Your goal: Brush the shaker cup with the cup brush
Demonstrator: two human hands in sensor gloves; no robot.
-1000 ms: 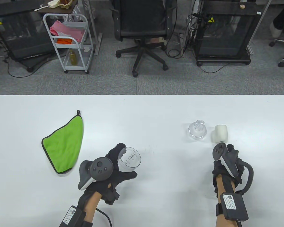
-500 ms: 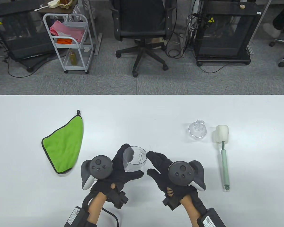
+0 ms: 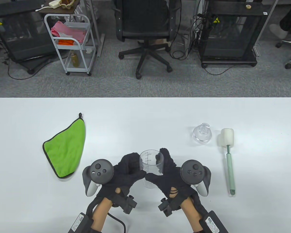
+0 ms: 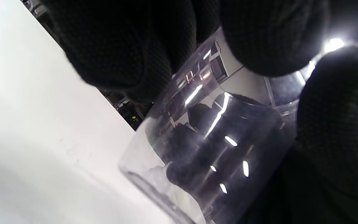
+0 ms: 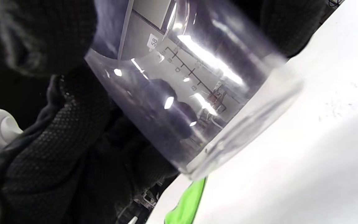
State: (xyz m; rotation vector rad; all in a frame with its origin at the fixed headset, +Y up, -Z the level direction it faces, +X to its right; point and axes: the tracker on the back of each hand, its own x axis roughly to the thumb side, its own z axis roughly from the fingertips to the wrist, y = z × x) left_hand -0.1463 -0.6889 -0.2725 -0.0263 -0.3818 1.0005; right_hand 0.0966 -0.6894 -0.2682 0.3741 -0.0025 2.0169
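Both hands hold the cup (image 3: pixel 151 167) upright at the bench's (image 3: pixel 145 116) near edge: left hand (image 3: pixel 126 174) on its left wall, right hand (image 3: pixel 168 176) on its right. Brush (image 3: pixel 228 155) lies apart at right, beside the lid (image 3: pixel 202 134).

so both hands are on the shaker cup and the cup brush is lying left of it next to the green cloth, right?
Not quite. Both hands, left and right, do hold the shaker cup, but the cup brush lies to its right, beside the clear lid. The green cloth is alone on the left. Table view shows it.
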